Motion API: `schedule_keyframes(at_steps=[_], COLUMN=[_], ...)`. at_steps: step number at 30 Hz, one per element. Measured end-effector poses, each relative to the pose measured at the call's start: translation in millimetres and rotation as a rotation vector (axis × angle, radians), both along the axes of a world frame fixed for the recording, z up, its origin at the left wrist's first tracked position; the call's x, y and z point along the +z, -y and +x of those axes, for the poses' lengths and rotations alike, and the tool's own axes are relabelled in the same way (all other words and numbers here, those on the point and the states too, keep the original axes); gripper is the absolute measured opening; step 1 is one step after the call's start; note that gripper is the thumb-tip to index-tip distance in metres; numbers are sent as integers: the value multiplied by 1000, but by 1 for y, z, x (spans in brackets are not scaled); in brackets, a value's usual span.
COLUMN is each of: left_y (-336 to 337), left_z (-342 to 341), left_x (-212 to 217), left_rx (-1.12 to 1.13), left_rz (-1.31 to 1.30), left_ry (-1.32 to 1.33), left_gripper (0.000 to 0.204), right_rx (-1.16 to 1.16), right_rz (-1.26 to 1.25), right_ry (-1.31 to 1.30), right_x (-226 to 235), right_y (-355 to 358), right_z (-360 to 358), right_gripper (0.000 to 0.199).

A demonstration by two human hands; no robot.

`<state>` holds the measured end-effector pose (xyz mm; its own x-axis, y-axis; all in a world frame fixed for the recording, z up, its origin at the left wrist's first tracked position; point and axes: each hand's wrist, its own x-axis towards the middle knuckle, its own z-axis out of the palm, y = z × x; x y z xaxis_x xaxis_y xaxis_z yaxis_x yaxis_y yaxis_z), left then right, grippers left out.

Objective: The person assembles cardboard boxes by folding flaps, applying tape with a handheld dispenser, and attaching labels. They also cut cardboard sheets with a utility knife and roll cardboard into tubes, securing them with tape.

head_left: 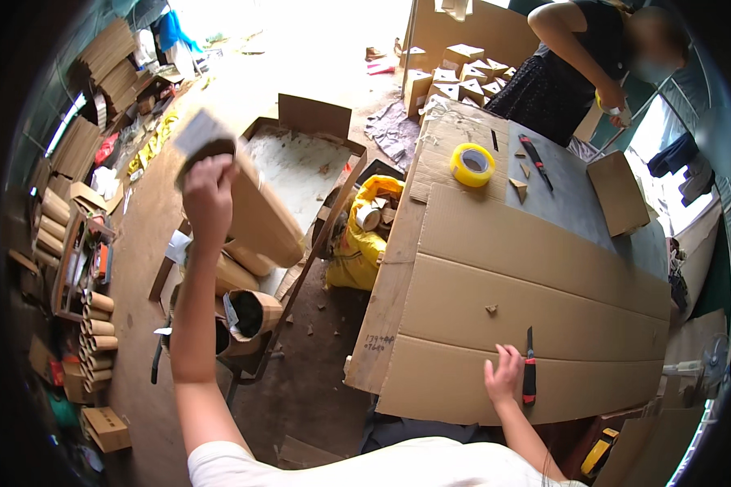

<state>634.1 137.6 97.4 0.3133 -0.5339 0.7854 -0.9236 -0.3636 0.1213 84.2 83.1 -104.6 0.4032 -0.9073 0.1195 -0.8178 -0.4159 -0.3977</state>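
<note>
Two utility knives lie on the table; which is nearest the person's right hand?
The red-handled knife beside the right hand; the other knife lies far across, near the yellow tape roll.

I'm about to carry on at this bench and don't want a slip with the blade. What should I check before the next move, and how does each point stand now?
1. Left hand has a firm hold on the large brown cardboard tube: ok, fingers wrap its raised top end.
2. Right hand is off the blade of the red-and-black utility knife: ok, it rests flat just beside the knife.
3. Knife blade retracted: cannot tell.
4. Flat brown cardboard sheet lies free of clutter: not ok, a small cardboard scrap sits on it.
5. Other person's hand is away from the work spot: ok, it is at the far end.
</note>
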Motion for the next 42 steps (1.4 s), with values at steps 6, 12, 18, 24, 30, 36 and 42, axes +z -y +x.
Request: schedule_keyframes(at_steps=[6,12,18,24,30,36,42], left_y=[162,282,361,387,336,121,-139], left_z=[-43,-65,-106,-131,-133,-97,-96], left_x=[92,35,-24,-21,-17,-112,-256], left_rx=[-302,-450,-494,-474,-263,-137,690], left_rz=[-91,-106,-15,120,-72,-143,564], left_ry=[-112,-76,93,139,-57,-250,-476], left_gripper=[12,9,10,8,44,34,49], right_rx=[59,136,118,148,167,184,206], right_rz=[-137,-152,-167,-175,-180,-226,-262], right_ry=[-116,-132,-127,-123,-140,-143,-170], right_x=[-62,-68,-68,-61,-66,-68,-66], right_y=[26,26,32,37,26,21,24], right_z=[32,28,23,28,31,30,30], right_gripper=[58,60,58,58,60,59,53])
